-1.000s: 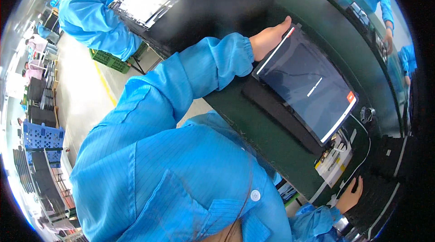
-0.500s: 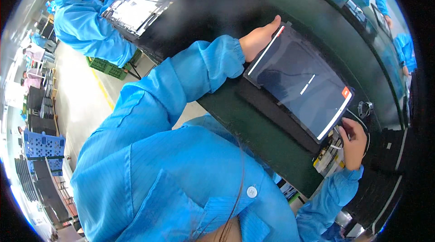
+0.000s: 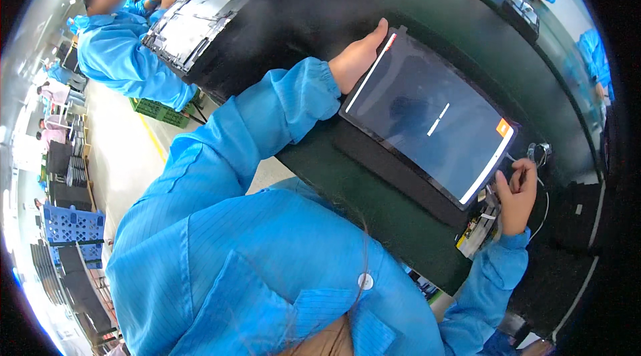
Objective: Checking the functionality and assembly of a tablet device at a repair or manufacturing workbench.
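1. Head view: left hand (image 3: 357,59) clasps the far edge of the dark display panel (image 3: 431,116), which lies on the green desk (image 3: 374,216).
2. Right hand (image 3: 515,189) pinches something small at the panel's near corner; positioning step, steadiness needed.

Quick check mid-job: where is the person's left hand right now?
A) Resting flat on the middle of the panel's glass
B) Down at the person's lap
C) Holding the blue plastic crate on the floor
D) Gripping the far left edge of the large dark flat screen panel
D: the left hand clasps the left edge of the large dark flat screen panel, while the right hand sits at its opposite, right end.
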`<state>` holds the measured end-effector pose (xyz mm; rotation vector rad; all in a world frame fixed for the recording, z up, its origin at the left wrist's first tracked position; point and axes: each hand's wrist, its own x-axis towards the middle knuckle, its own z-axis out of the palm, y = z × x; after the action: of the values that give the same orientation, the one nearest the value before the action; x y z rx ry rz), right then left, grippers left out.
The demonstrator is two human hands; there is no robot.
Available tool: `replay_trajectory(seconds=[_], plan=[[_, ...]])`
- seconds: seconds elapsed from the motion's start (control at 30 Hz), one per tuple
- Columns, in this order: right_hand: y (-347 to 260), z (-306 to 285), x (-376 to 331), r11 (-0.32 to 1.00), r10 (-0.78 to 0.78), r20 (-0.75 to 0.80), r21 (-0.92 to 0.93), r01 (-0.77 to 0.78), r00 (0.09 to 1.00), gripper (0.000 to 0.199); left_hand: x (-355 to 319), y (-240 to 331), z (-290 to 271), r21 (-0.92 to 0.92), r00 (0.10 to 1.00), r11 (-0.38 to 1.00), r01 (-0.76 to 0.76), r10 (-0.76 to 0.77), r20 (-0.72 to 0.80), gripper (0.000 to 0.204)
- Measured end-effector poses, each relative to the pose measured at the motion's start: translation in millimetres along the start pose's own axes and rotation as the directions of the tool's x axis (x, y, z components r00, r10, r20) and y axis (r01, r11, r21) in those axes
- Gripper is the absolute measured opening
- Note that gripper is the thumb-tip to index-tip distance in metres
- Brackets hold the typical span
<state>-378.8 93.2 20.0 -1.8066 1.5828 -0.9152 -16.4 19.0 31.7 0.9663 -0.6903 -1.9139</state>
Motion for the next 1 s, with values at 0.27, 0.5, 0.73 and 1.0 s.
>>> replay_trajectory(seconds=[0.27,0.5,0.73,1.0], plan=[[-14.1,-14.6,-5.5,0.951,0.147,0.058,0.265,-0.157,0.987,0.018,-3.8,0.3,9.5,0.051,0.996,0.998,-0.044,0.047,-0.075,0.063],[-22.3,-18.0,-4.3,0.947,0.185,0.208,0.224,-0.231,0.961,0.014,4.7,-5.5,-4.0,0.012,0.992,0.997,-0.077,0.078,-0.1,0.054],[-23.9,-14.2,-1.5,0.933,0.191,0.221,0.262,-0.247,0.956,0.015,4.0,-4.5,-5.2,0.043,0.993,0.996,-0.083,0.086,-0.077,0.054],[-23.0,-8.9,-2.9,0.966,0.106,0.151,0.221,-0.138,0.983,0.015,7.9,-8.8,-4.7,-0.013,0.989,0.991,-0.133,0.132,-0.067,0.053]])
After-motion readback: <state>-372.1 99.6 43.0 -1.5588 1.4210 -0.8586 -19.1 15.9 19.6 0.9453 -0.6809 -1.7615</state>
